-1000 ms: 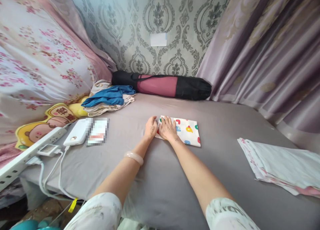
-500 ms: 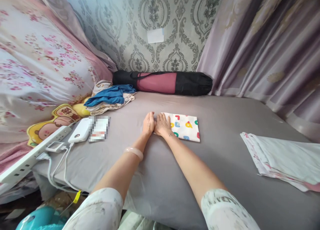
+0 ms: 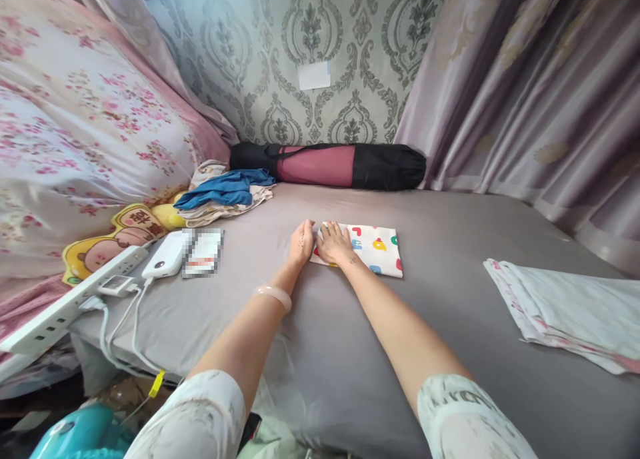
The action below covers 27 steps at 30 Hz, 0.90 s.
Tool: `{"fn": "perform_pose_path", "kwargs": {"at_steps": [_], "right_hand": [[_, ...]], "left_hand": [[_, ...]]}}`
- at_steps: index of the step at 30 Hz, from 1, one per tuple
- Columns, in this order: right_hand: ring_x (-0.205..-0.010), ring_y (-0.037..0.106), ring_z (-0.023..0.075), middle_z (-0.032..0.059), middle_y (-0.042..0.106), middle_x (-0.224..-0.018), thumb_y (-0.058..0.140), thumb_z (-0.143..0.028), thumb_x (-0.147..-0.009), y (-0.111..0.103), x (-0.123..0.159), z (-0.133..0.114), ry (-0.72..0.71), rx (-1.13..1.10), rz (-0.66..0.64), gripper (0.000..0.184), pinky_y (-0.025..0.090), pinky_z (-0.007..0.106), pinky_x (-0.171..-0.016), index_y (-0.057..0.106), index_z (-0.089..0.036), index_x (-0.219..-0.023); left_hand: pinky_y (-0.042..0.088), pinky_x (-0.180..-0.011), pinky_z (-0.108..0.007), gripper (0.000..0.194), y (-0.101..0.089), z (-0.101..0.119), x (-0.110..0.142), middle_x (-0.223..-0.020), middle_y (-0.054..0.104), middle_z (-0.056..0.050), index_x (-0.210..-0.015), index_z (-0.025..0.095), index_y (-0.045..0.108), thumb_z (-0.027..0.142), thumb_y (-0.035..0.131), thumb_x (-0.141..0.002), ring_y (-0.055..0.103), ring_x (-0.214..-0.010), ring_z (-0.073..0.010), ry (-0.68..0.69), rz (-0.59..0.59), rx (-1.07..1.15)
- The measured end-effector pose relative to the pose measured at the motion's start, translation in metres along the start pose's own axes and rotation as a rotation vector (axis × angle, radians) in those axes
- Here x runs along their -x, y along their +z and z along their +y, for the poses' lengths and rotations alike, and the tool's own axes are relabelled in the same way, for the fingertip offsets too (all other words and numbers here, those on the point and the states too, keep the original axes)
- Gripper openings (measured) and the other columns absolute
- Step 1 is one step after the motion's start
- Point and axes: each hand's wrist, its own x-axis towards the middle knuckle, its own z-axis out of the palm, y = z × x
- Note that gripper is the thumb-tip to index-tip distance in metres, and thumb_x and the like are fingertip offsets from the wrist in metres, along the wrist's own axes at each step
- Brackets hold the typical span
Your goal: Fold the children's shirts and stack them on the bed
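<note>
A folded white cloth point(image 3: 381, 252) with a print of bright letters lies flat on the grey sheet. My right hand point(image 3: 336, 243) rests palm down on its left part, open with the fingers spread. Just off the cloth's left edge, my left hand point(image 3: 301, 243) stands on its side, fingers stretched forward and the palm turned toward the cloth. It grips nothing that I can see, and its palm side is partly hidden.
At the left are a power strip point(image 3: 75, 299) with cables, a white power bank point(image 3: 164, 254) and a blurred packet point(image 3: 203, 252). Rumpled clothes point(image 3: 220, 194) and a rolled mat bag point(image 3: 320, 166) lie behind. Folded pale fabric point(image 3: 575, 306) is at the right.
My right hand has shifted slightly right over the cloth, and a gap has opened between my two hands. The left hand stays by the cloth's left edge. The view has tilted a little.
</note>
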Motion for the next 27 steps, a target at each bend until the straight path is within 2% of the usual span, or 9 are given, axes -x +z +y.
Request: {"fn": "perform_pose_path", "kwargs": {"at_steps": [2, 6, 11, 15, 18, 22, 27], "right_hand": [[-0.146, 0.012, 0.0243, 0.0096, 0.019, -0.16, 0.015, -0.042, -0.099, -0.007, 0.0, 0.005, 0.013, -0.024, -0.002, 0.06, 0.008, 0.049, -0.116, 0.027, -0.014, -0.151], [-0.147, 0.009, 0.0264, 0.0117, 0.017, -0.16, 0.012, -0.045, -0.1, -0.017, 0.01, 0.021, 0.083, 0.026, 0.112, 0.063, 0.002, 0.053, -0.115, 0.027, -0.012, -0.151], [-0.145, 0.016, 0.0288, 0.0112, 0.026, -0.158, 0.015, -0.045, -0.099, -0.009, 0.023, 0.032, 0.084, 0.088, 0.041, 0.061, 0.008, 0.054, -0.114, 0.03, -0.016, -0.15], [-0.144, 0.019, 0.0287, 0.0111, 0.028, -0.157, 0.019, -0.044, -0.099, -0.007, 0.021, 0.033, 0.076, 0.085, 0.031, 0.059, 0.012, 0.054, -0.113, 0.031, -0.017, -0.149], [-0.145, 0.016, 0.0274, 0.0119, 0.024, -0.158, 0.016, -0.044, -0.099, -0.014, 0.023, 0.039, 0.093, 0.018, -0.007, 0.06, 0.011, 0.053, -0.114, 0.029, -0.017, -0.15], [-0.147, 0.009, 0.028, 0.015, 0.018, -0.159, 0.017, -0.041, -0.099, -0.022, 0.038, 0.054, 0.22, 0.04, 0.076, 0.06, 0.006, 0.053, -0.115, 0.029, -0.012, -0.15], [-0.146, 0.014, 0.0261, 0.0122, 0.023, -0.158, 0.019, -0.044, -0.099, -0.016, 0.05, 0.063, 0.227, 0.065, 0.044, 0.06, 0.009, 0.053, -0.115, 0.032, -0.014, -0.148]], "left_hand": [[0.038, -0.106, -0.032, 0.05, 0.001, 0.0, 0.0, -0.122, 0.066, -0.011, -0.111, 0.013, 0.065, 0.036, 0.023, -0.098, 0.056, -0.119, -0.02, 0.008, -0.004, -0.005], [0.04, -0.103, -0.03, 0.051, 0.002, -0.002, 0.0, -0.12, 0.067, -0.01, -0.11, 0.014, 0.066, 0.037, 0.022, -0.098, 0.058, -0.117, -0.0201, 0.037, -0.013, -0.03], [0.043, -0.099, -0.03, 0.042, 0.002, -0.003, 0.0, -0.115, 0.068, -0.009, -0.112, 0.015, 0.065, 0.033, 0.031, -0.095, 0.06, -0.111, -0.021, 0.114, -0.075, -0.129], [0.043, -0.1, -0.029, 0.041, 0.003, -0.006, -0.001, -0.121, 0.066, -0.007, -0.121, 0.017, 0.061, 0.028, 0.035, -0.091, 0.059, -0.112, -0.0196, 0.17, -0.142, -0.232], [0.033, -0.11, -0.038, 0.045, 0.006, -0.009, 0.0, -0.135, 0.058, -0.005, -0.13, 0.021, 0.056, 0.026, 0.041, -0.087, 0.048, -0.128, -0.022, 0.261, -0.197, -0.386], [0.017, -0.116, -0.052, 0.054, 0.01, -0.011, 0.002, -0.151, 0.041, 0.001, -0.139, 0.029, 0.046, 0.031, 0.044, -0.086, 0.023, -0.145, -0.0264, 0.38, -0.294, -0.559], [0.015, -0.115, -0.056, 0.049, 0.013, -0.011, 0.003, -0.147, 0.046, 0.002, -0.137, 0.031, 0.049, 0.038, 0.038, -0.09, 0.023, -0.144, -0.0283, 0.427, -0.373, -0.657]]}}
